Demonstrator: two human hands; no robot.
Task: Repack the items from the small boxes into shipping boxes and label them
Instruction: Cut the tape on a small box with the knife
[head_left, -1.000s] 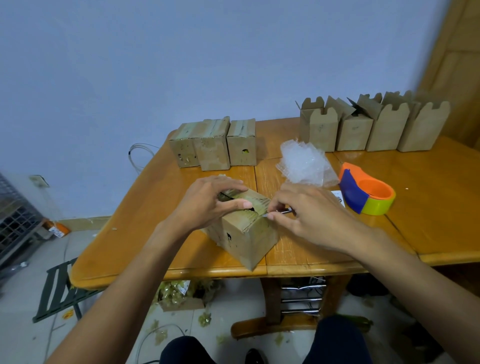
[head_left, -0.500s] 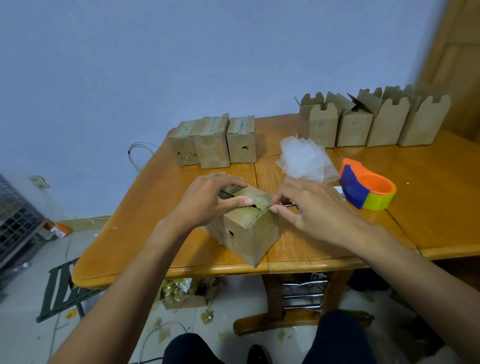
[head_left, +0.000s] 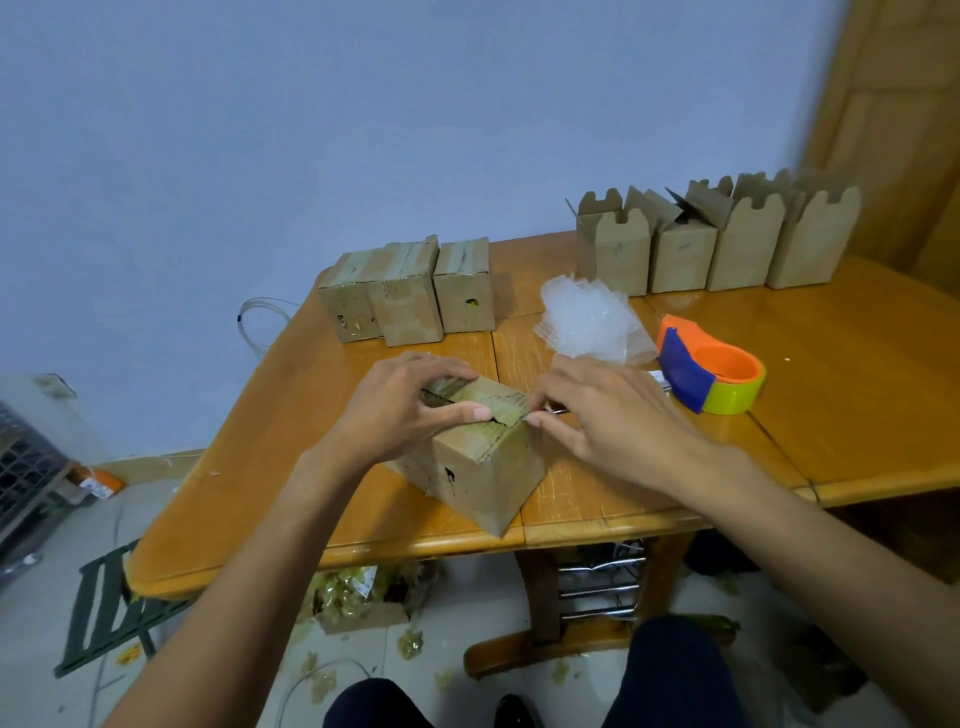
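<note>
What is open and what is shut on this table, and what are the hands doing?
Front box: taped, top seam partly split.
Left hand: grips that box's top.
Right hand: pinches a thin metal tool at the seam.
Three back boxes: taped shut.
Four tall boxes: flaps open.
Tape dispenser: lying untouched.
Bubble wrap: crumpled, loose.

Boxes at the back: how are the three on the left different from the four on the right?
The three left boxes are taped shut; the four right boxes stand open, flaps up. The left boxes look worn, with holes; the right boxes look clean. Both sets are brown cardboard, in rows on the table.
</note>
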